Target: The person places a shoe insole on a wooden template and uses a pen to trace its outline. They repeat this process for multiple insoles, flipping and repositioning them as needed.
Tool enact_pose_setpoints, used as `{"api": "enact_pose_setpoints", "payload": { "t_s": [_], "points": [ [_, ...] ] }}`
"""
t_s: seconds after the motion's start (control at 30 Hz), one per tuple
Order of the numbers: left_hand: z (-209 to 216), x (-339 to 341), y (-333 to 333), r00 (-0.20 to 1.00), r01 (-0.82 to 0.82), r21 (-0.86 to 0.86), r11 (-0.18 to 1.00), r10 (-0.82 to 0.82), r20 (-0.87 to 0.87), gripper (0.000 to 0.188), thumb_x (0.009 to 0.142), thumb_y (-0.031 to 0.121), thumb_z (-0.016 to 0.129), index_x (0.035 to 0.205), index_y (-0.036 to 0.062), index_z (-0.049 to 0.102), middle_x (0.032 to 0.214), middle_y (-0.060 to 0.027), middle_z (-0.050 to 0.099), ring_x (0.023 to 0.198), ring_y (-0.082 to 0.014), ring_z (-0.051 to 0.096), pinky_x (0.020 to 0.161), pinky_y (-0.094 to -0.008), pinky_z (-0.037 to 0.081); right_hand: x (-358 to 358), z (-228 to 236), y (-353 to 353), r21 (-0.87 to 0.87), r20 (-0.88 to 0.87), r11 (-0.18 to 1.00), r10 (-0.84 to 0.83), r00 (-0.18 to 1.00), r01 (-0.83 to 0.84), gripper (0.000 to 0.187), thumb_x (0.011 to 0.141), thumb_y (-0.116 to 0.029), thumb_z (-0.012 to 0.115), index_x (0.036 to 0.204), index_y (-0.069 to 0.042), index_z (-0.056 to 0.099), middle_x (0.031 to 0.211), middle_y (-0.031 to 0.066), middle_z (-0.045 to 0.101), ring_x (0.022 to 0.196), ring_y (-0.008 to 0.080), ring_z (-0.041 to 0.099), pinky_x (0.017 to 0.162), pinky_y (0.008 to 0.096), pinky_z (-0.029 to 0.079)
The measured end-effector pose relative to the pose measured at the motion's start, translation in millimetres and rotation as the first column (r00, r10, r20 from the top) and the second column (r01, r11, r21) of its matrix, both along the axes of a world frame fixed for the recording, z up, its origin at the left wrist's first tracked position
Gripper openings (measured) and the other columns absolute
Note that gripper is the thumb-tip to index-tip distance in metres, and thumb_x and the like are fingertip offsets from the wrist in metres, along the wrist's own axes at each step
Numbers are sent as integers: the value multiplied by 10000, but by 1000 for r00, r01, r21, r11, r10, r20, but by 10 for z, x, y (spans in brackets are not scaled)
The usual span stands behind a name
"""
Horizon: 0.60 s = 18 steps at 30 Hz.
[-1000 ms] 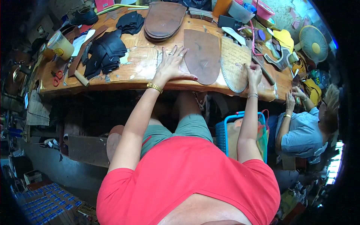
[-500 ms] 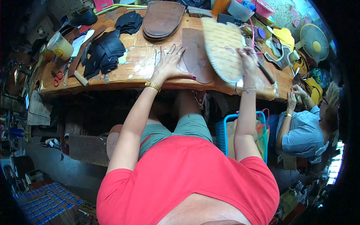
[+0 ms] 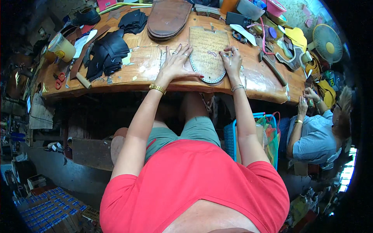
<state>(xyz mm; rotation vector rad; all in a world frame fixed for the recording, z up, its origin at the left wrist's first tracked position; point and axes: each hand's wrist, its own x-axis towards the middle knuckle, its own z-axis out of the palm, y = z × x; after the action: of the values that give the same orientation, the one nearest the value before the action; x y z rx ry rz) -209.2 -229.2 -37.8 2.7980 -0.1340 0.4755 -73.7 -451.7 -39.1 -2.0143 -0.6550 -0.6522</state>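
Note:
A tan pattern template (image 3: 208,42) with a rounded near end and a row of small holes along its rim lies flat on the bench. It covers the brown leather piece seen earlier, which is now hidden. My left hand (image 3: 177,64) lies spread at the template's left side, its thumb at the lower left edge and its fingers on the bench. Over the right edge, my right hand (image 3: 232,64) has its fingers bent and pinched together. A small pale, shiny thing seems to show between them, too small to name.
Stacked brown leather pieces (image 3: 169,19) and black leather pieces (image 3: 107,56) lie left on the wooden bench (image 3: 143,70). Red scissors (image 3: 59,80) lie far left. A dark-handled hammer (image 3: 274,70) lies right. A co-worker (image 3: 314,132) sits at the right. A blue basket (image 3: 230,141) stands below.
My right hand has brought the raised template down and left onto the brown leather, and its fingers now rest at the right edge. My left hand has stayed almost where it was.

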Motion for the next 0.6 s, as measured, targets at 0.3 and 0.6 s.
{"api": "enact_pose_setpoints", "payload": {
  "t_s": [0.3, 0.6],
  "points": [
    [4, -47, -39, 997, 17, 6, 1000, -17, 71, 1213, 533, 846, 601, 1410, 35, 393, 1482, -157, 349, 1409, -337, 247, 1110, -645, 50, 1, 88, -160, -214, -112, 975, -86, 990, 61, 326, 734, -321, 765, 879, -50, 656, 851, 192, 679, 809, 356, 653, 692, 419, 485],
    [29, -77, -59, 996, 28, 73, 997, -34, 86, 1163, 566, 810, 624, 1428, 73, 369, 1462, -149, 370, 1384, -320, 298, 1105, -652, 65, 100, 47, -345, -112, -284, 983, 111, 952, -148, 366, 692, -290, 820, 928, -45, 683, 694, 33, 599, 599, 92, 491, 566, 258, 416]
  ]
}}
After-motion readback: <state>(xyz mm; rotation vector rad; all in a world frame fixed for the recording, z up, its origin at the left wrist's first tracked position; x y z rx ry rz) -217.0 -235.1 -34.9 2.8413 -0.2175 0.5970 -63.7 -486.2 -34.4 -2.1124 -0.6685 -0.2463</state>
